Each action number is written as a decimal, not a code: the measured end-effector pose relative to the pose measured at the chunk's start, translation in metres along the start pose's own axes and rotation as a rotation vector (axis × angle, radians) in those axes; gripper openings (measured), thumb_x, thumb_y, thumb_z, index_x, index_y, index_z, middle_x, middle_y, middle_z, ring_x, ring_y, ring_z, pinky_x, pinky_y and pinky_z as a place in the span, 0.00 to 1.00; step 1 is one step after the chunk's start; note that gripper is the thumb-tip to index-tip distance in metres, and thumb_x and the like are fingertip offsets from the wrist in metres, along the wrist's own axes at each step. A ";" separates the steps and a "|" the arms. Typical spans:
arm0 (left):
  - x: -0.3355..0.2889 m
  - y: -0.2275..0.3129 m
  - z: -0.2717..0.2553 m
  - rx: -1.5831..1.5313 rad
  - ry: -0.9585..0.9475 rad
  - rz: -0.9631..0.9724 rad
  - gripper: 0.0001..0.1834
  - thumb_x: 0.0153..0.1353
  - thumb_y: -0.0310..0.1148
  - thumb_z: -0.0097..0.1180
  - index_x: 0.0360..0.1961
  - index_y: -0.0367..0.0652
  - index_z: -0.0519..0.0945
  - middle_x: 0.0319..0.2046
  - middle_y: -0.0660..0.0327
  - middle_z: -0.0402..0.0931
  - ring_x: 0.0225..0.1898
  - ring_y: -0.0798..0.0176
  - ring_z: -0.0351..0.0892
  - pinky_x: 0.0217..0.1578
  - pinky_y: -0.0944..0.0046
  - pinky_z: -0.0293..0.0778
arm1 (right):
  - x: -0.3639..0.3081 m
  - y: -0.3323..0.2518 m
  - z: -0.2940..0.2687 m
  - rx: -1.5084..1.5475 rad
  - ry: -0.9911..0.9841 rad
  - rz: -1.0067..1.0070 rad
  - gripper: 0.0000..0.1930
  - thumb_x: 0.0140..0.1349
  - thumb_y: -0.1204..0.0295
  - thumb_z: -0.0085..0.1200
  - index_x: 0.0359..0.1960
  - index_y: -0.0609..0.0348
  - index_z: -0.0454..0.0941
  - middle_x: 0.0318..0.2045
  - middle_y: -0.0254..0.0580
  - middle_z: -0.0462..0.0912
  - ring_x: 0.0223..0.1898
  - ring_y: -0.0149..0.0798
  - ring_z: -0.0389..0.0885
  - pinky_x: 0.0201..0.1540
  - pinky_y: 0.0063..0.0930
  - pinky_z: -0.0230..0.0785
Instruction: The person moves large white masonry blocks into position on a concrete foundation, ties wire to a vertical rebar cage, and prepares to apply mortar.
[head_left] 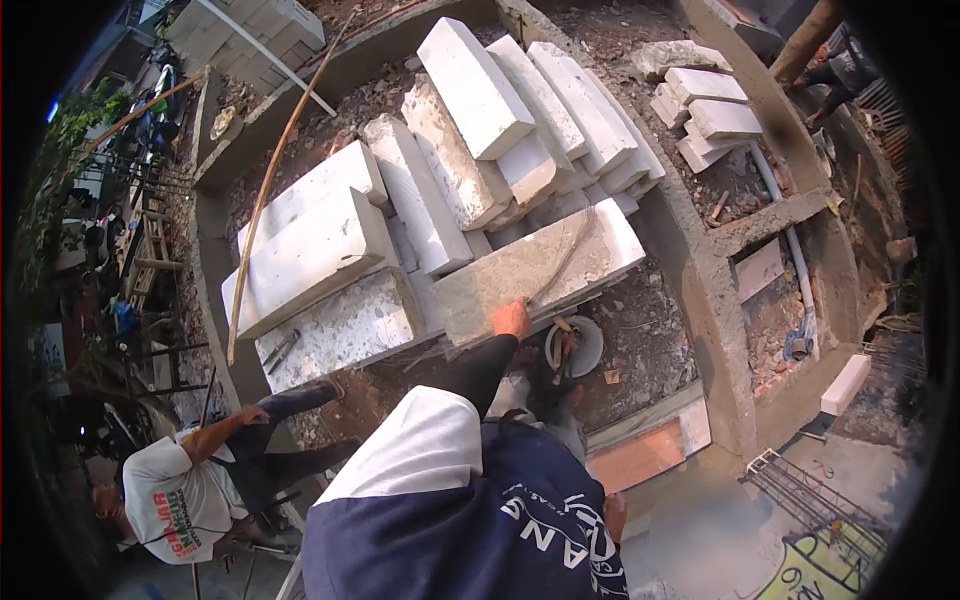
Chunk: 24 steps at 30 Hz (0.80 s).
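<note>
My left hand (511, 318), in a black sleeve, is closed at the near edge of a pale lightweight concrete block (585, 250). From its fingers a bundle of thin dark wire (565, 262) curves up over the block's top. Low at my right side my right hand (615, 516) hangs next to my dark blue shirt; its fingers are mostly hidden. Between my feet and the block stands a white bucket (590, 350) with tool handles in it. A pair of pincers (283, 346) lies on another white block (340, 325) to the left.
Stacked white blocks (475, 85) fill the bay ahead, inside low concrete beams (705, 300). A long thin wooden stick (268, 200) leans across the left blocks. A co-worker in a white shirt (175, 490) is at the left. Rebar cages (820, 505) and a grey pipe (798, 265) are at right.
</note>
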<state>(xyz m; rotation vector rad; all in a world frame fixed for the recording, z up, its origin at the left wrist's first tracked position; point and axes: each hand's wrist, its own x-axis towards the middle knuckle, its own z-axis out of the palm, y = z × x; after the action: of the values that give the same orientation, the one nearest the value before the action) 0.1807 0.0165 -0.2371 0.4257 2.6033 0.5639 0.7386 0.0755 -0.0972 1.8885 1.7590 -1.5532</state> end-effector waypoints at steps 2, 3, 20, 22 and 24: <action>-0.010 0.002 0.001 -0.018 -0.030 0.033 0.16 0.63 0.32 0.52 0.51 0.45 0.81 0.43 0.42 0.85 0.42 0.34 0.86 0.41 0.39 0.80 | 0.011 0.003 -0.012 0.056 -0.008 -0.091 0.22 0.73 0.64 0.53 0.65 0.58 0.71 0.44 0.33 0.78 0.42 0.34 0.78 0.42 0.32 0.77; -0.014 0.000 -0.005 -0.095 -0.075 0.020 0.22 0.63 0.34 0.57 0.59 0.45 0.78 0.54 0.37 0.80 0.49 0.31 0.83 0.48 0.39 0.79 | 0.016 -0.014 -0.015 0.175 0.001 0.049 0.24 0.73 0.64 0.53 0.67 0.59 0.70 0.44 0.34 0.78 0.41 0.34 0.78 0.40 0.31 0.78; 0.048 -0.049 -0.067 -0.330 -0.133 -0.663 0.81 0.38 0.74 0.74 0.83 0.54 0.36 0.81 0.38 0.31 0.81 0.30 0.31 0.70 0.17 0.38 | 0.160 -0.165 0.022 -0.375 -0.216 -0.043 0.40 0.67 0.45 0.62 0.72 0.58 0.68 0.54 0.51 0.84 0.46 0.42 0.87 0.48 0.39 0.79; 0.053 -0.068 -0.042 -0.364 -0.141 -0.779 0.86 0.32 0.76 0.76 0.82 0.54 0.33 0.81 0.39 0.25 0.81 0.31 0.25 0.69 0.16 0.37 | 0.162 -0.258 0.044 -0.376 -0.240 -0.124 0.41 0.65 0.42 0.61 0.71 0.59 0.70 0.56 0.55 0.84 0.50 0.47 0.86 0.55 0.41 0.76; 0.060 -0.040 -0.027 -0.329 -0.200 -0.789 0.89 0.29 0.76 0.77 0.82 0.53 0.32 0.81 0.39 0.22 0.81 0.31 0.21 0.69 0.15 0.37 | 0.175 -0.329 0.052 -0.369 -0.272 -0.239 0.42 0.65 0.40 0.61 0.69 0.61 0.71 0.57 0.61 0.83 0.55 0.53 0.85 0.60 0.42 0.74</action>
<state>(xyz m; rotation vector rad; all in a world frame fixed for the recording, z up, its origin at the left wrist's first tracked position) 0.1087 -0.0041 -0.2539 -0.5983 2.1759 0.5972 0.4107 0.2590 -0.0763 1.2753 2.0263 -1.3539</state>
